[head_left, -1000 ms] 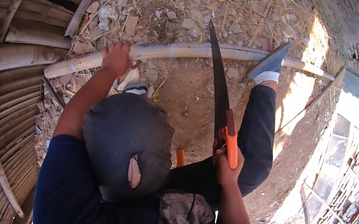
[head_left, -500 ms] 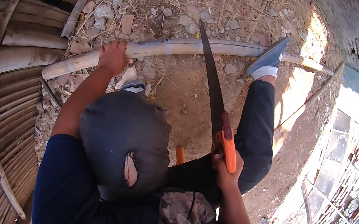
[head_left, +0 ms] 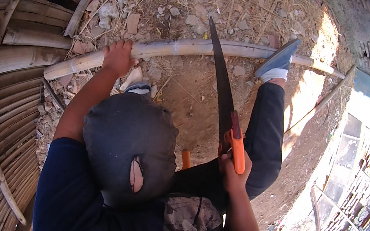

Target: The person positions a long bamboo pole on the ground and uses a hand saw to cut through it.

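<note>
My left hand (head_left: 118, 58) is closed over a long bamboo pole (head_left: 156, 49) lying across the ground, near its left end. In my right hand (head_left: 236, 172) is the orange handle of a handsaw (head_left: 222, 78). The saw's long dark blade points away from me, and its far part crosses over the pole; whether its teeth touch the bamboo I cannot tell. My right foot, in a grey-blue shoe (head_left: 278, 60), rests on the pole to the right of the blade. A large dark rounded shape (head_left: 121, 130) with a tear, seemingly my bent left knee, hides ground between my arms.
Bamboo slat structures (head_left: 7, 138) stand along the left. Rubble (head_left: 108, 12), straw and stones cover the far ground. An orange object (head_left: 186, 159), partly hidden, is beside my legs. A thin stick (head_left: 321, 104) lies at right, before a brick wall (head_left: 368, 188).
The saw and my right hand have shifted slightly forward, away from me. My left hand keeps its hold on the pole, and my right foot stays on it.
</note>
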A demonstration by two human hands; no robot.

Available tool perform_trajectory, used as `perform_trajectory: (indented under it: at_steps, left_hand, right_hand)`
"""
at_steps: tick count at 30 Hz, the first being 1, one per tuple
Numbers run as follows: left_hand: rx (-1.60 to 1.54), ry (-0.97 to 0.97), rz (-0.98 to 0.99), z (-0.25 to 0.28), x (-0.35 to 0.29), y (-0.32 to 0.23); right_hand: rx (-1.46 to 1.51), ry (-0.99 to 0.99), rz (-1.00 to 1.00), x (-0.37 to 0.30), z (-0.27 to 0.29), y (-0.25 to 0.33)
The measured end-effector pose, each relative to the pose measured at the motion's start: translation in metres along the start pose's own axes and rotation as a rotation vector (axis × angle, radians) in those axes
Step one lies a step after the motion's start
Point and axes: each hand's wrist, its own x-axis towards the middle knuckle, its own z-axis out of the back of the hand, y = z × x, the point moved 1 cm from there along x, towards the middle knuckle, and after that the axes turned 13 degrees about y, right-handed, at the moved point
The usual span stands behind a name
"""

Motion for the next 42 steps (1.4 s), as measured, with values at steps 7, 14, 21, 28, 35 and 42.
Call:
perform_trajectory:
  at_steps: [7,14,21,28,35,42]
  left_hand:
    - [0.004,0.004,0.005,-0.002,0.001,0.001]
    - [0.02,-0.015,0.002,-0.003,0.0,0.004]
    - [0.037,0.012,0.01,0.0,0.001,-0.001]
    - [0.034,0.005,0.007,-0.001,0.0,0.0]
    - [0.008,0.01,0.01,-0.002,0.001,0.0]
    - [0.01,0.007,0.019,-0.001,0.001,-0.001]
  right_hand:
    - [0.035,-0.003,0.005,0.06,-0.018,0.006]
    - [-0.108,-0.03,0.004,0.019,-0.012,-0.001]
    - [0.049,-0.003,-0.003,0.022,-0.005,0.005]
    - [0.051,0.03,-0.002,0.018,-0.001,-0.003]
    - [-0.004,0.039,0.041,0.019,-0.004,0.0]
    - [-0.036,0.01,0.088,0.02,-0.013,-0.005]
